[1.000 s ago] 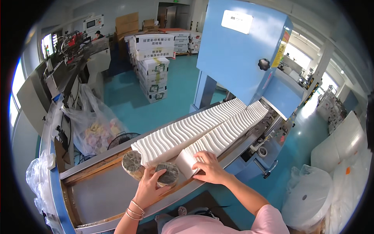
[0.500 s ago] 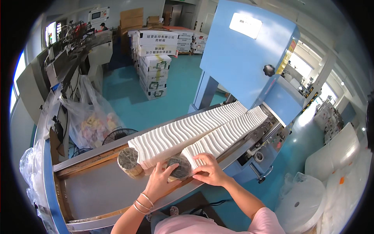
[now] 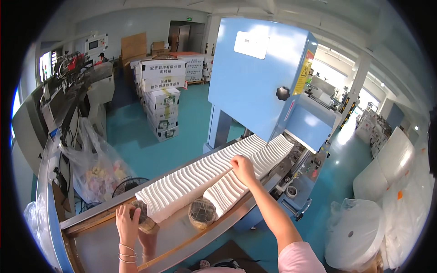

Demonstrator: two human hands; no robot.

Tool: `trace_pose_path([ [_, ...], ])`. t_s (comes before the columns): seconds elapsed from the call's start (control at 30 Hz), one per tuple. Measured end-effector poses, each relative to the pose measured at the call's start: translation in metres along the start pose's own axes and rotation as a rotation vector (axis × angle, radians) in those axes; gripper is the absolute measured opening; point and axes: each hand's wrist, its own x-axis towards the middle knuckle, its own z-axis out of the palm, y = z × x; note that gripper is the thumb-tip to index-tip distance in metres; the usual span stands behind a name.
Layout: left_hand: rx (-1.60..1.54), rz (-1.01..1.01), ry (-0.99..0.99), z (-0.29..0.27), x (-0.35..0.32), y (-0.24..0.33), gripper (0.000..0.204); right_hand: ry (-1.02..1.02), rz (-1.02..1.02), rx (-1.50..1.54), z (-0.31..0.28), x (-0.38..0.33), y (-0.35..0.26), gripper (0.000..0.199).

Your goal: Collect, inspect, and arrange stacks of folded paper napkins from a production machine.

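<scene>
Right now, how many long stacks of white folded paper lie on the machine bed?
2: left stack beside the left hand; right stack under the right hand.

White ridged paper stacks [image 3: 200,182], a light-blue machine [image 3: 259,77], a teal floor [image 3: 150,145], brown round blocks [image 3: 201,213].

Two long stacks of folded tissue [image 3: 200,175] are lying side by side on the surface [image 3: 98,241], running back into the machine [image 3: 259,86]. A round weight [image 3: 201,213] is set against each near end. The left hand [image 3: 127,218] is being rested at the left weight [image 3: 144,218]; the right hand [image 3: 242,167] is being laid on the right stack [image 3: 248,175].
</scene>
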Motion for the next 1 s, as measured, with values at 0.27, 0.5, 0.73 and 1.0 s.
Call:
trace_pose_path([
  [0.27, 0.005, 0.047, -0.153, 0.022, 0.015, -0.001, 0.038, 0.155, 0.075, -0.262, 0.039, 0.055, 0.103, 0.007],
  [0.5, 0.126, -0.066, -0.405, 0.008, 0.023, 0.001, 0.040, 0.069, 0.108, -0.187, 0.047, 0.075, 0.113, 0.008],
  [0.73, -0.497, -0.273, -0.404, 0.037, 0.009, -0.032, 0.045, 0.002, 0.034, -0.373, 0.038, 0.083, 0.112, 0.008],
  [1.0, -1.225, -0.723, -0.330, 0.035, 0.003, -0.057, 0.070, -0.580, 0.127, -0.236, 0.042, 0.074, 0.056, 0.046],
])
